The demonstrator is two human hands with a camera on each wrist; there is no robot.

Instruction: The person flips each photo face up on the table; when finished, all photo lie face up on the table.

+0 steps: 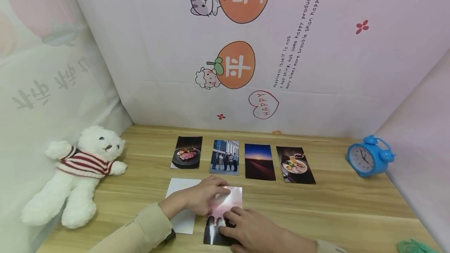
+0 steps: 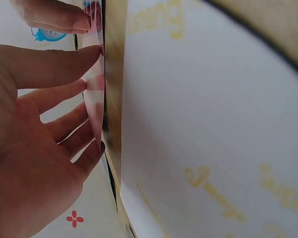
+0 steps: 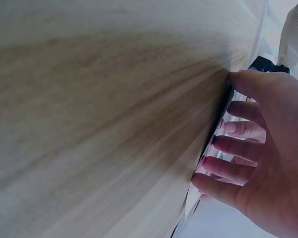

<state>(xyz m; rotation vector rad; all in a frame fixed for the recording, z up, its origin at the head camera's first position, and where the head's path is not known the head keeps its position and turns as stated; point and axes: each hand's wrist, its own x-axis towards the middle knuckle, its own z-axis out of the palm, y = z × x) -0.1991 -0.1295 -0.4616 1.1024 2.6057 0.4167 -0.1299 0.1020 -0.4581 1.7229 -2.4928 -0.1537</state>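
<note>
A glossy photo (image 1: pixel 226 203), pink above and dark below, lies near the front of the table. My left hand (image 1: pixel 204 196) touches its upper left part with spread fingers; in the left wrist view, thumb and fingertips meet the slightly bent photo (image 2: pixel 95 94). On the lower right part rests my right hand (image 1: pixel 251 227), its fingers spread across the surface. The right wrist view shows those fingertips (image 3: pixel 208 161) at the photo's edge against the wood. Partly beneath my left arm is a white sheet (image 1: pixel 184 221), with yellow lettering visible in the left wrist view.
Behind my hands stand in a row a steak photo (image 1: pixel 186 153), a group photo (image 1: pixel 225 157), a sunset photo (image 1: pixel 259 162) and a noodle-bowl photo (image 1: pixel 296 165). A white teddy bear (image 1: pixel 82 167) sits left, a blue alarm clock (image 1: pixel 369 157) right, green cloth (image 1: pixel 413 246) at front right.
</note>
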